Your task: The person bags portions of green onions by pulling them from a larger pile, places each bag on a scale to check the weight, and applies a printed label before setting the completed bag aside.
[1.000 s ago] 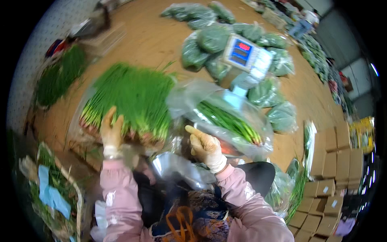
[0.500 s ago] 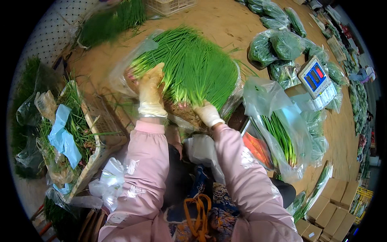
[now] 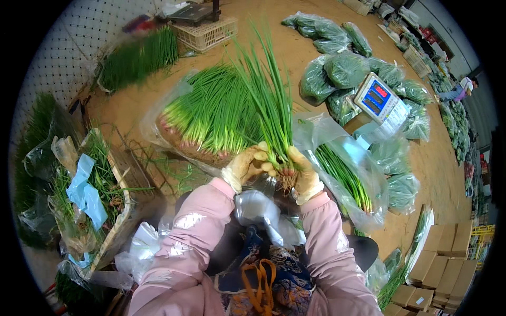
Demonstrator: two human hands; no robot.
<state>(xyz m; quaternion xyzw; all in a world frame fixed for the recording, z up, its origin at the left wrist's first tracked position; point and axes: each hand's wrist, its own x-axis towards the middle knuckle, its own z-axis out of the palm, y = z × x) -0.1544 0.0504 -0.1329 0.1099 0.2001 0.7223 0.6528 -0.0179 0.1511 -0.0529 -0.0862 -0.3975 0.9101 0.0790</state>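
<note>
A bunch of spring onions [image 3: 275, 116] stands upright between my gloved hands, leaves pointing up and away, stringy roots hanging down. Around its right side near the base, my right hand [image 3: 304, 176] is closed. My left hand [image 3: 246, 164] has curled fingers pressed to its left side just above the roots. Behind my left hand lies the larger pile of spring onions [image 3: 213, 113], reddish bulbs toward me, on a clear plastic sheet [image 3: 153, 124]. To the right of my hands, an open clear bag [image 3: 377, 195] holds more spring onions [image 3: 345, 176].
A scale display [image 3: 375, 97] stands at right, near several filled bags [image 3: 345, 68]. On the left is a crate [image 3: 118, 181] of trimmings with a blue plastic piece [image 3: 87, 192]. A plastic crate [image 3: 208, 34] sits at the back; cardboard boxes [image 3: 440, 258] are stacked lower right.
My hands have drawn back from the pile, the left one moving right. A bunch of spring onions is now lifted out of the pile and held upright between them. The view has shifted slightly.
</note>
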